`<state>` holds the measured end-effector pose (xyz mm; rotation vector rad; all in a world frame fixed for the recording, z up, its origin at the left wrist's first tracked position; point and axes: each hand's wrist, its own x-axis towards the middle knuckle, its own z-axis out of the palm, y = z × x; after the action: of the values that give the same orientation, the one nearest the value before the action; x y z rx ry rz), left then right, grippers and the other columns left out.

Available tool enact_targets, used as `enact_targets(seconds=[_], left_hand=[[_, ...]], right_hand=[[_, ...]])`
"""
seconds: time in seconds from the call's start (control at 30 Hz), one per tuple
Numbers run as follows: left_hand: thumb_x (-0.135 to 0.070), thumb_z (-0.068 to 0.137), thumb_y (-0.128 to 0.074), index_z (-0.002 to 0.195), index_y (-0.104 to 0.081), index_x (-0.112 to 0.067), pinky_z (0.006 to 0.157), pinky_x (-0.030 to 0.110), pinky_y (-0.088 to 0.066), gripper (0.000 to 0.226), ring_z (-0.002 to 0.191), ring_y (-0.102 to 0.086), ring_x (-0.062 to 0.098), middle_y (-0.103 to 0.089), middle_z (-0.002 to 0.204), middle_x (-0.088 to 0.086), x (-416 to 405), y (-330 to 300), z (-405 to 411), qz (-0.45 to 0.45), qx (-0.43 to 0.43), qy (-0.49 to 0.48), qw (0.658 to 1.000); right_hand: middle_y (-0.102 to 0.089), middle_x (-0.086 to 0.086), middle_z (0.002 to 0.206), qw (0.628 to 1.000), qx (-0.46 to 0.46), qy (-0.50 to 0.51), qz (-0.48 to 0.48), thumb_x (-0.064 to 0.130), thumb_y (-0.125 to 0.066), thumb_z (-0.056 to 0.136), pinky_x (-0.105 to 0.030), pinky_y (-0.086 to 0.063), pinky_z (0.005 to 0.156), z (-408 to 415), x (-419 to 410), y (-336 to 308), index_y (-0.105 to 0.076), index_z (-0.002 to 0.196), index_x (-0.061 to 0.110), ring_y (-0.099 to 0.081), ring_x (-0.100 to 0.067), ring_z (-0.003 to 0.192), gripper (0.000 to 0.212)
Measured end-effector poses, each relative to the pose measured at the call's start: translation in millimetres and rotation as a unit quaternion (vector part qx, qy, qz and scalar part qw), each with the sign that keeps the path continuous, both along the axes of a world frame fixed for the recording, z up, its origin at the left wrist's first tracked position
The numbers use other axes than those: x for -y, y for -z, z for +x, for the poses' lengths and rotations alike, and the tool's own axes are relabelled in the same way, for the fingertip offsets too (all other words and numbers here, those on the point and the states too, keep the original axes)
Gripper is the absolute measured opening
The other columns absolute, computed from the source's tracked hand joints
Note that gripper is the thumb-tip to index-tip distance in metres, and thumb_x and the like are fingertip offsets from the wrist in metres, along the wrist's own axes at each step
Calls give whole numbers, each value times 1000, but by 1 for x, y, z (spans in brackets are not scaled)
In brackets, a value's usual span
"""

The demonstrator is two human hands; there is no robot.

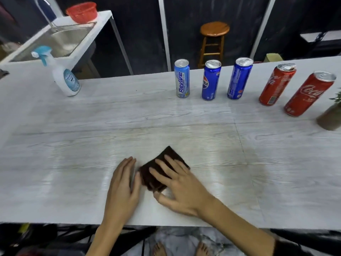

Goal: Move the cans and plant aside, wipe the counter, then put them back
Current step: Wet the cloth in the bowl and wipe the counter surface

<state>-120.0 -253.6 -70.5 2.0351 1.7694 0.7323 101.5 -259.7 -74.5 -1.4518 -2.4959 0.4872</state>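
A dark brown cloth [167,156] lies folded on the pale wood-grain counter [92,145] near its front edge. My right hand [180,187] rests flat on the cloth with fingers spread. My left hand [123,183] lies flat on the counter just left of the cloth, its thumb touching the cloth's edge. Several cans stand in a row at the back: a light blue Revive can [182,78], two dark blue cans [211,80] [239,78], and two red Coca-Cola cans [277,84] [309,94]. The potted plant [331,115] is at the right edge, partly cut off.
A white spray bottle [63,74] with a blue trigger stands at the back left of the counter. Behind it are a steel sink [62,41] and a red colander [82,12]. A wooden stool [214,39] stands beyond the counter.
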Motion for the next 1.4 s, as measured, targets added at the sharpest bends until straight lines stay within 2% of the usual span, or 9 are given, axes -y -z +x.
enact_targets(seconds=[0.17, 0.27, 0.37, 0.6, 0.73, 0.83, 1.03, 1.27, 1.4], left_hand=[[-30, 104, -46, 151, -46, -16, 122, 40, -33, 50, 149, -33, 10, -43, 158, -5, 8, 0, -26, -9, -5, -27, 1000], [-34, 103, -42, 152, -45, -15, 123, 39, -32, 53, 150, -33, 11, -42, 158, -4, 15, 0, -40, -15, -11, -26, 999], [-35, 104, -42, 153, -43, -17, 123, 37, -31, 53, 150, -31, 8, -40, 160, -5, 20, 2, -55, -20, -21, -21, 999], [-29, 106, -48, 150, -46, -13, 122, 36, -31, 47, 148, -34, 10, -43, 157, -1, 15, 2, -81, 1, -29, -20, 999], [-38, 107, -42, 154, -40, -19, 123, 37, -30, 51, 151, -30, 8, -39, 160, -6, 6, 0, -95, 2, -23, -14, 1000], [-44, 103, -39, 153, -42, -16, 122, 40, -33, 57, 150, -33, 12, -41, 159, -4, 5, -2, -111, 5, -17, -24, 1000], [-45, 103, -37, 155, -40, -12, 122, 44, -34, 61, 150, -33, 15, -39, 160, -1, 8, 1, -139, -13, -21, -36, 999], [-56, 104, -29, 154, -38, -16, 122, 42, -34, 65, 150, -32, 12, -39, 160, -2, 3, -4, -159, -2, 7, -50, 999], [-59, 104, -25, 156, -35, -22, 124, 39, -29, 65, 151, -29, 8, -36, 161, -6, -2, -7, -166, -9, 35, -73, 997]], right_hand=[[-9, 15, 173, 999, 0, 43, -6, 72, -25, 102, -39, -4, 131, 68, 21, 0, -13, 163, 46, 6, -9, 160, 67], [-17, 8, 173, 992, 14, 128, -18, 72, -22, 98, -44, -11, 130, 73, -31, -7, -22, 163, 39, 1, -16, 161, 73], [-17, 0, 173, 987, 44, 153, -15, 66, -37, 101, -45, -8, 129, 37, -80, -4, -25, 164, 33, -3, -26, 161, 72], [-20, -4, 172, 1000, 2, 30, -8, 60, -47, 99, -45, -5, 129, -88, -36, -6, -29, 163, 28, -6, -30, 161, 74], [-17, 6, 173, 999, -22, -19, -29, 66, -37, 99, -37, 1, 129, -76, 25, -2, -26, 162, 38, 1, -16, 161, 70], [-9, 13, 173, 997, -22, 60, -36, 71, -30, 100, -35, 3, 130, -38, 0, -4, -19, 163, 43, 11, -8, 159, 70], [-18, -4, 172, 985, -5, 170, -36, 59, -46, 102, -47, -6, 129, -65, -118, -3, -28, 163, 30, -2, -29, 161, 71], [-22, -6, 172, 1000, 17, 21, 1, 58, -48, 99, -46, -5, 129, -182, -91, -3, -32, 162, 25, -8, -32, 160, 73], [-10, 10, 173, 1000, -7, 3, -21, 65, -33, 101, -38, 1, 131, -153, -30, 1, -19, 164, 38, 8, -12, 160, 70]])
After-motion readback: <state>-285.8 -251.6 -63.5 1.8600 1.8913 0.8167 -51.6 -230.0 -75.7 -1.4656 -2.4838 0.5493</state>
